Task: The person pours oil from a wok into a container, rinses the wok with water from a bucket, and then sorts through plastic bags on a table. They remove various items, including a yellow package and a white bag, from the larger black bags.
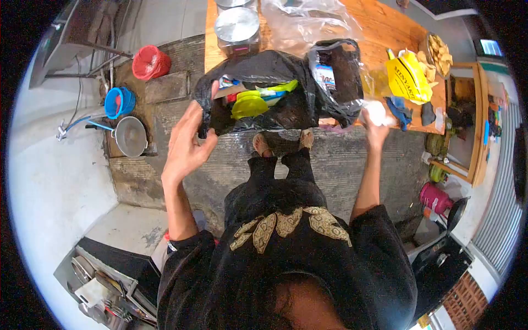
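A large black plastic bag point(258, 63) sits at the table's near edge with its mouth spread wide. Inside it lie a yellow-green packet point(250, 104) and several other colourful packs. My left hand point(184, 146) grips the bag's left rim, fingertips at the plastic and thumb held apart lower down. To the right stands a smaller black bag point(348, 77) with a blue-and-white pack point(325, 76) showing in it. Beside its lower right corner, my right hand point(375, 124) is closed around a bright white object, too washed out to name.
On the wooden table point(385, 27) are round metal-lidded containers point(236, 27), clear plastic point(308, 25), a yellow bag point(408, 77) and a blue cloth point(399, 111). Red point(150, 62) and blue buckets point(119, 103) and a metal pot point(131, 136) stand on the floor at left.
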Demonstrator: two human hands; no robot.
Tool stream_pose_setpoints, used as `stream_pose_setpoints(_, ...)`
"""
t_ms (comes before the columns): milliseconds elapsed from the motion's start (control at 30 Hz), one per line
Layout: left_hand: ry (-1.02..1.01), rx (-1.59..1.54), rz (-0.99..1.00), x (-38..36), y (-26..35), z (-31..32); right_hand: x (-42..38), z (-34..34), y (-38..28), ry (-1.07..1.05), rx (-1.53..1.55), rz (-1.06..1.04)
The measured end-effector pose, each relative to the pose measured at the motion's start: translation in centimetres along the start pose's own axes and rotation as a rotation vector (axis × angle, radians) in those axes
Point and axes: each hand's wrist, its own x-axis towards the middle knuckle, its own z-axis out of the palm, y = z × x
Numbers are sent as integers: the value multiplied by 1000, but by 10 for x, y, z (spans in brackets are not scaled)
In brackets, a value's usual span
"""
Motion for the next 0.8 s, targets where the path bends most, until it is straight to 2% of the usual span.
stream_pose_setpoints(33,14,16,10,-1,0,0,-15,-20,-33,5,87,-39)
stream_pose_setpoints(100,26,47,30,-3,-2,1,-44,-54,-92,35,322,32)
stream_pose_setpoints(200,-21,-16,-20,-2,-6,-1,-77,-80,-148,-100,710,59)
stream_pose_setpoints(233,-45,-65,-36,1,-7,-2,-90,-70,-176,-215,749,91)
stream_pose_setpoints(267,-27,-42,2,3,-8,-1,-94,-54,-203,-428,722,21)
stream_pose_setpoints(300,-8,-17,40,4,-9,-2,-99,-33,-221,-546,554,16)
stream_pose_setpoints(333,10,10,81,6,-10,-3,-102,-1,-253,-660,439,-141)
stream_pose_setpoints(367,19,-6,40,7,-9,-7,-105,30,-274,-756,261,-175)
stream_pose_setpoints(400,18,-33,13,5,-6,-8,-108,70,-269,-673,143,-368)
stream_pose_setpoints(433,8,-70,-2,7,-5,-6,-107,108,-271,-814,-93,-402)
stream_pose_setpoints(467,9,-150,-39,8,-9,-3,-110,140,-265,-906,-53,-402)
stream_pose_setpoints(500,10,-220,-86,9,-11,-1,-119,172,-252,-870,-15,-545)
stream_pose_setpoints(533,-15,-304,-181,10,-2,-2,-124,202,-242,-951,-118,-609)
stream_pose_setpoints(567,-7,-305,-159,10,0,-1,-129,220,-234,-1047,-213,-666)
stream_pose_setpoints(667,42,-310,-137,13,-2,-4,-139,237,-222,-897,-9,-841)
stream_pose_setpoints(767,69,-372,-148,15,-6,-7,-119,155,-267,-1065,-56,-570)
stream_pose_setpoints(800,55,-357,-154,15,-7,-9,-114,133,-268,-963,-6,-704)
